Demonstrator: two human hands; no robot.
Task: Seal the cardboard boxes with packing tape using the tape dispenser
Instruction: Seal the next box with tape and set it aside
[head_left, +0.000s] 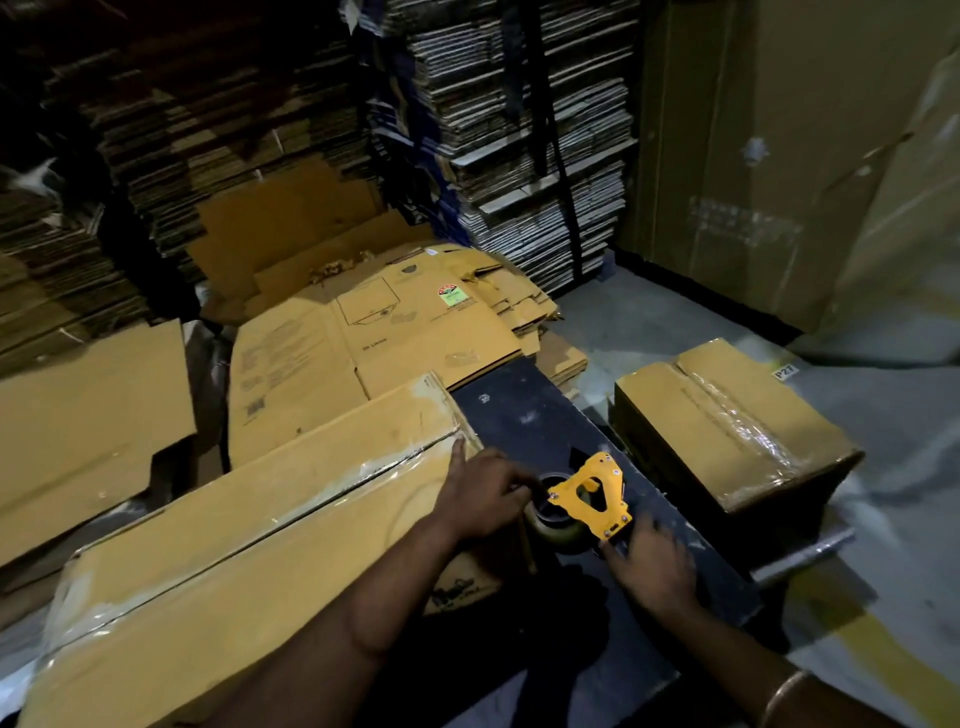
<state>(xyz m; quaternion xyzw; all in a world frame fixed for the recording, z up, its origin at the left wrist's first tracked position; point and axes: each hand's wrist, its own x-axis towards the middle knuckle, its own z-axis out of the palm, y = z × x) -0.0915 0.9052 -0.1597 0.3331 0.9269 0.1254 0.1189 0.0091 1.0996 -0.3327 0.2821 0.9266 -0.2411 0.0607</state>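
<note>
Two hands meet at the yellow tape dispenser (589, 496), just off the long box's (249, 525) right end. Left hand (480, 499) pinches at the tape roll (558, 527), forefinger extended; right hand (649, 564) grips the handle. A taped box (727, 426) sits beyond the right hand, open floor (883, 415) past it.

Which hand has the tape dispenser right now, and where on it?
The right hand grips the yellow metal tape dispenser at its near, lower end. The left hand has its fingers at the tape roll; whether it grips cannot be told.

right hand (649, 564) blurred; grip unclear
</note>
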